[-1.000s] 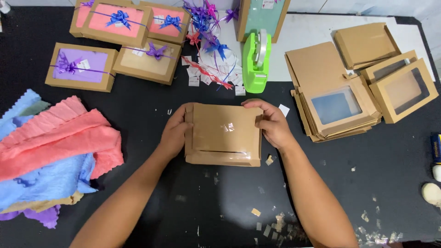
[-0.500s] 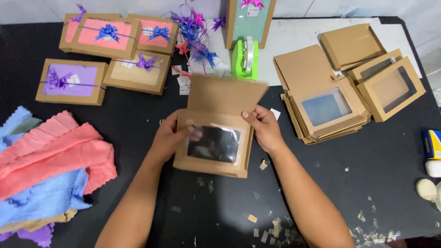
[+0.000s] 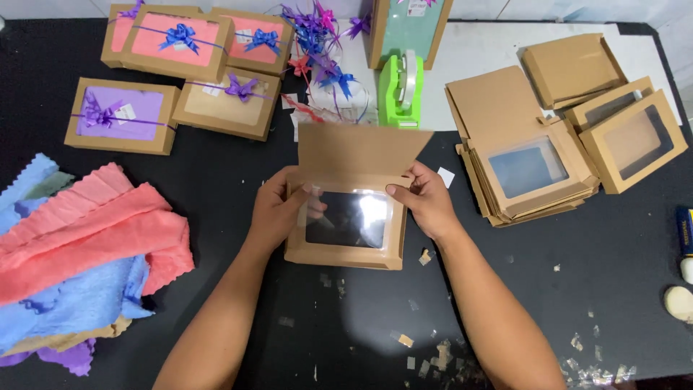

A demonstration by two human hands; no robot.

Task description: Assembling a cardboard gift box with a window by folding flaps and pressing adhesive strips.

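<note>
Both my hands hold a brown cardboard gift box (image 3: 346,253) with a clear plastic window, lying flat on the black table (image 3: 238,180). Its lid flap (image 3: 357,148) stands open at the far side. My left hand (image 3: 278,209) grips the box's left edge, thumb on the window. My right hand (image 3: 426,198) grips the right edge, thumb on the top rim by the window.
A pile of pink, blue and purple cloths (image 3: 79,253) lies at the left. Several closed boxes with bows (image 3: 180,43) sit at the far left. A green tape dispenser (image 3: 401,90) and loose ribbons (image 3: 317,43) stand behind. A stack of flat window boxes (image 3: 527,166) is at the right.
The box was turned from its plain side to its window side. Its flap has swung open away from me. The camera view shifted slightly.
</note>
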